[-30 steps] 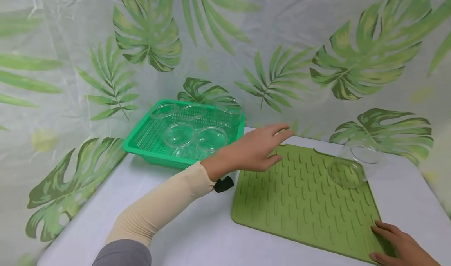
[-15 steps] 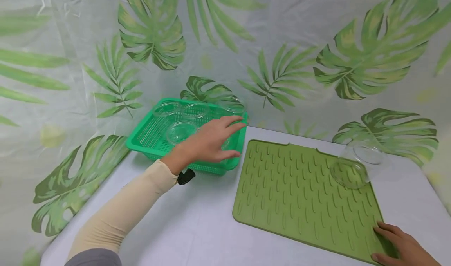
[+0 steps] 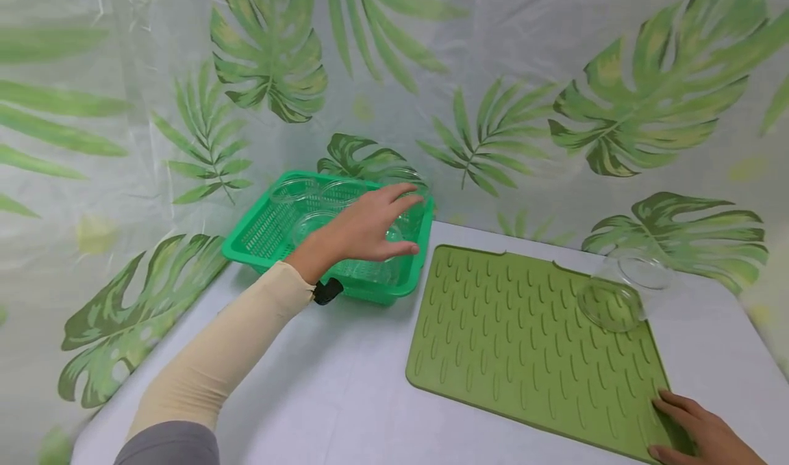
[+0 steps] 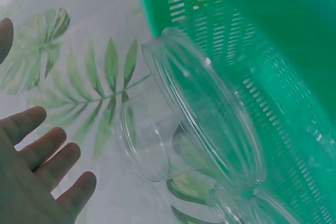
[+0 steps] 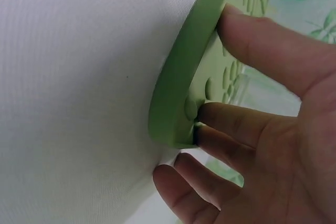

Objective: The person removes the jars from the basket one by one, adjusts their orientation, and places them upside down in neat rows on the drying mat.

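My left hand [image 3: 360, 231] reaches over the right half of a green plastic basket [image 3: 246, 239], fingers spread. Beside those fingers in the left wrist view is a clear cup [image 4: 157, 145] with a wide rim and narrower base, and a gap shows between. In the head view the hand hides part of the clear cups in the basket; one clear cup [image 3: 314, 227] shows left of it. My right hand [image 3: 703, 427] rests on the near right corner of a green ridged mat [image 3: 524, 342], its thumb and fingertips touching the mat.
Another clear cup [image 3: 616, 304] stands rim down on the mat's far right edge. The basket and mat lie on a white-covered table [image 3: 327, 390]. A leaf-printed sheet [image 3: 382, 47] hangs close behind them.
My left hand has moved left from above the mat to over the basket, then slightly farther back. The right hand stays at the mat's corner.
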Motion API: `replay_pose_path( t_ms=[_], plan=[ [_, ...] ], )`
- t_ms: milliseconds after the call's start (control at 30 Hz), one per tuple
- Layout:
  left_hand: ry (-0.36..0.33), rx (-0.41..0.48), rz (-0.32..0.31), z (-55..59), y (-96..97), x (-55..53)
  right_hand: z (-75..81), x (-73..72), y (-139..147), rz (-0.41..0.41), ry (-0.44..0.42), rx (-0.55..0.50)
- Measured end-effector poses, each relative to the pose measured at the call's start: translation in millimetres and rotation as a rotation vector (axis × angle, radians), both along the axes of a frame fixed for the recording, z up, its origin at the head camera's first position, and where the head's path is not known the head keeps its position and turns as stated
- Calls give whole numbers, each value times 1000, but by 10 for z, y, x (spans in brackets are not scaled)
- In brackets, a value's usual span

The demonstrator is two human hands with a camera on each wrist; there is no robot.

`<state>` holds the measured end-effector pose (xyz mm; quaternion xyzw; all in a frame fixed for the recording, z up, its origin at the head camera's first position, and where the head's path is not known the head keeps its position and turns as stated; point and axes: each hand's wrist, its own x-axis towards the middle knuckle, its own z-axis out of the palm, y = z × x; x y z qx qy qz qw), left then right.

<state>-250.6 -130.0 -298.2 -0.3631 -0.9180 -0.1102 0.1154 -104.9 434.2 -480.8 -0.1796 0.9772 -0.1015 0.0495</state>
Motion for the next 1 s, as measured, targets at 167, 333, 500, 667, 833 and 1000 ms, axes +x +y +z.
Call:
replay_pose_path(
  t_ms=[167, 333, 500, 667, 833, 1000],
  plan=[
    [-146, 79, 121, 91, -8, -137, -35, 37, 39, 51, 172, 47],
    [-208, 129, 162, 138, -14, -307, -51, 59, 65, 61, 213, 16],
    [-230, 188, 193, 129, 10, -456, -38, 103, 46, 43, 163, -35],
    [-244, 250, 250, 47, -36, -612, 7, 95, -7, -11, 25, -74],
    [-272, 289, 297, -22, -60, -730, 26, 75, 0, -27, -27, -84],
    [-326, 336, 332, -57, -33, -817, 26, 52, 23, -28, -29, -72]
  ],
)
